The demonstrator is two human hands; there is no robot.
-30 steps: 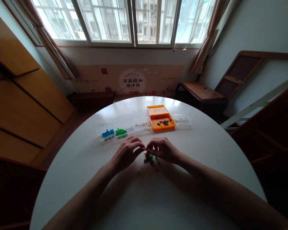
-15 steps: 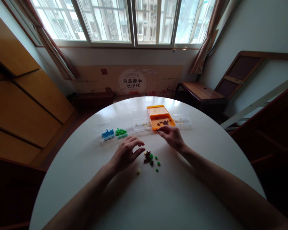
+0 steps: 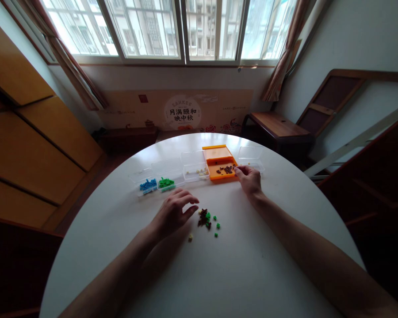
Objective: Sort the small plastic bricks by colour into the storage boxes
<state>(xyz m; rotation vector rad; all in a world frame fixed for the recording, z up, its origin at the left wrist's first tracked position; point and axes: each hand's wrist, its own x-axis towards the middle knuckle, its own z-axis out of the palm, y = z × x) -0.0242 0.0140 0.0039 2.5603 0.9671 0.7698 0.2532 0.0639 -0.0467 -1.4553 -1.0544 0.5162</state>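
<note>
My right hand (image 3: 250, 179) is at the right edge of the orange box (image 3: 223, 178), thumb and fingers pinched together; whatever is between them is too small to make out. Inside that box lie several small brown pieces (image 3: 228, 169), one of them close to my fingertips. My left hand (image 3: 176, 209) hovers or rests low over the table, its thumb and fingers apart with nothing between them. Just right of it is a small pile of brown pieces (image 3: 203, 217) mixed with green pieces (image 3: 208, 216). A pale yellow piece (image 3: 190, 238) lies alone nearer to me.
Open clear boxes stand in a row along the far side of the round white table (image 3: 199, 282): one with blue pieces (image 3: 148, 184), one with green pieces (image 3: 166, 182), and a clear box (image 3: 196, 177) with pale pieces. Another clear box (image 3: 251, 153) is partly behind my right hand.
My right hand has moved right, from the orange box's front edge to its right edge. A dark piece that showed at its fingertips is no longer distinct. My left hand has barely moved.
</note>
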